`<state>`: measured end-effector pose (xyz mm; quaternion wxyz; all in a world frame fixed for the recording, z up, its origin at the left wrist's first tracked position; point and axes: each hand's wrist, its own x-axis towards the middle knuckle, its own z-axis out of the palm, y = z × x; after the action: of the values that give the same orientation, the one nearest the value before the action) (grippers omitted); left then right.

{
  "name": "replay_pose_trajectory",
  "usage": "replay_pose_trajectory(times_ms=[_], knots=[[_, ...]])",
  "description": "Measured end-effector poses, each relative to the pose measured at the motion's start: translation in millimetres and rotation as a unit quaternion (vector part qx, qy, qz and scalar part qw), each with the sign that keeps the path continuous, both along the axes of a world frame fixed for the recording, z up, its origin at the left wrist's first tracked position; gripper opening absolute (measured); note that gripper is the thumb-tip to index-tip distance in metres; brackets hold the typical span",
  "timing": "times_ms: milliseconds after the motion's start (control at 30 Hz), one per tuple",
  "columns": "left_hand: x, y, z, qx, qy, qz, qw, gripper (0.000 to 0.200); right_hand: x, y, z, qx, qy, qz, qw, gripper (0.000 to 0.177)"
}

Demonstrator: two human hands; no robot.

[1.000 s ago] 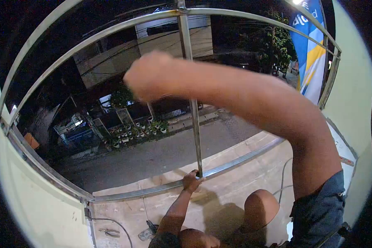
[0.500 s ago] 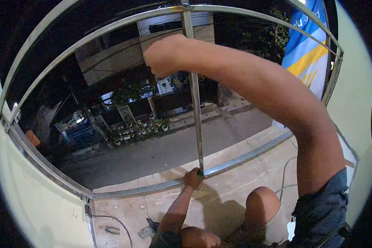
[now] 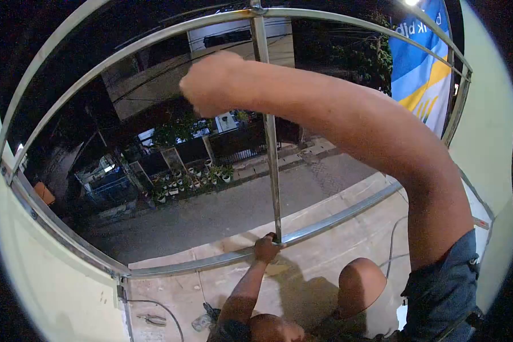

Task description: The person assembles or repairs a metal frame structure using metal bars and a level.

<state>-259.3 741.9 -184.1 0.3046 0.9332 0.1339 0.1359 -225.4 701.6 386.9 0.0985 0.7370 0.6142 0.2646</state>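
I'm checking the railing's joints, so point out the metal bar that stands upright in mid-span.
The centre post, its foot beside the left hand. It alone runs between the upper rail and bottom rail in mid-span; those rails run crosswise.

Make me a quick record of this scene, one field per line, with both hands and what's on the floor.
left hand: at the foot of the upright post, by the bottom rail
right hand: raised, blurred; anything held can't be made out
floor: pliers beside a dark cable
outside: street, potted plants
banner: blue, white, yellow; at right
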Motion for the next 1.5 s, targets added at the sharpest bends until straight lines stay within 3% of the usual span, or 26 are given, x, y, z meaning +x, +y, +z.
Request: replay_pose_trajectory(times_ms=[167,233,300,400,567,633,733,767,833,967,1033,1067,1100,1133,1167,1233,1300,1333,1367,1433,1500], knots=[[2.4,0.1,-4.5,-0.054,-0.023,-0.018,0.998,0.053,-10.5,-7.1,-2.9,-0.009,0.006,0.064,0.998,0.025],[4.5,-3.6,-1.6,0.06,0.027,0.031,0.997,0.052,17.6,-17.5,11.9,-0.007,0.008,0.01,1.0,0.025],[5.0,-5.5,7.2,0.054,0.048,0.033,0.997,0.05,13.0,-11.3,0.6,0.003,0.026,0.003,1.0,0.026],[9.6,1.8,-4.3,0.054,0.055,0.027,0.997,0.049,2.8,-20.3,-7.1,0.052,-0.015,0.086,0.995,0.028],[1.5,-4.2,3.6,0.025,0.046,0.023,0.998,0.049,-30.2,-27.2,-28.7,-0.002,0.017,0.142,0.99,0.022],[-0.2,-5.3,-1.3,0.032,-0.052,0.015,0.998,0.049,-39.5,-23.2,-32.7,-0.02,0.03,0.146,0.989,0.02],[1.2,-7.2,11.1,0.019,0.048,0.022,0.998,0.049,-3.0,-16.6,-26.3,-0.046,0.027,0.071,0.996,0.019],[-0.9,-6.7,5.0,0.019,0.05,0.022,0.998,0.049,30.9,-23.3,-16.3,-0.027,0.019,0.031,0.999,0.019],[8.4,2.0,-9.7,0.016,0.044,0.001,0.999,0.051,19.5,-15.3,-36.0,-0.037,0.02,0.01,0.999,0.018],[4.2,-2.4,-4.5,0.054,0.03,0.034,0.998,0.051,13.3,-24.8,-59.7,0.008,0.001,0.06,0.998,0.021],[6.7,-0.6,3.9,0.019,0.063,0.02,0.998,0.05,19.2,-40.0,-73.3,0.216,0.063,0.218,0.95,0.022],[5.9,-0.3,5.2,-0.014,0.095,0.007,0.995,0.05,28.0,-48.9,-79.5,0.214,0.065,0.218,0.95,0.022],[3.9,-1.4,-1.9,-0.017,0.096,0.011,0.995,0.05,39.4,-58.6,-86.8,0.386,0.044,0.277,0.879,0.026],[4.6,0.7,-15.0,-0.006,0.067,0.011,0.998,0.049,48.3,-63.1,-92.0,0.545,0.021,0.328,0.772,0.03],[6.1,1.9,-14.6,0.009,0.038,0.011,0.999,0.048,47.6,-65.3,-102.3,0.604,0.152,0.259,0.738,0.044],[5.4,-2.7,-3.6,0.011,0.035,0.011,0.999,0.053,59.6,-46.1,-119.8,0.647,0.296,0.211,0.671,0.063],[2.1,-6.9,6.3,0.015,0.037,0.01,0.999,0.058,53.4,-43.2,-126.4,0.502,0.519,0.119,0.681,0.077],[1.1,-9.3,8.9,-0.01,0.031,0.032,0.999,0.059,48.0,-37.9,-129.1,0.535,0.512,0.149,0.656,0.065],[0.2,-11.8,11.7,-0.036,0.025,0.054,0.998,0.06,51.9,-38.0,-127.4,0.533,0.514,0.153,0.654,0.065],[-2.3,-15.5,23.2,-0.014,0.03,0.054,0.998,0.052,62.2,-37.3,-122.3,0.464,0.604,0.138,0.633,0.051],[-2.5,-16.5,24.2,0.008,0.037,0.052,0.998,0.044,65.4,-28.3,-125.4,0.514,0.549,0.185,0.632,0.047]])
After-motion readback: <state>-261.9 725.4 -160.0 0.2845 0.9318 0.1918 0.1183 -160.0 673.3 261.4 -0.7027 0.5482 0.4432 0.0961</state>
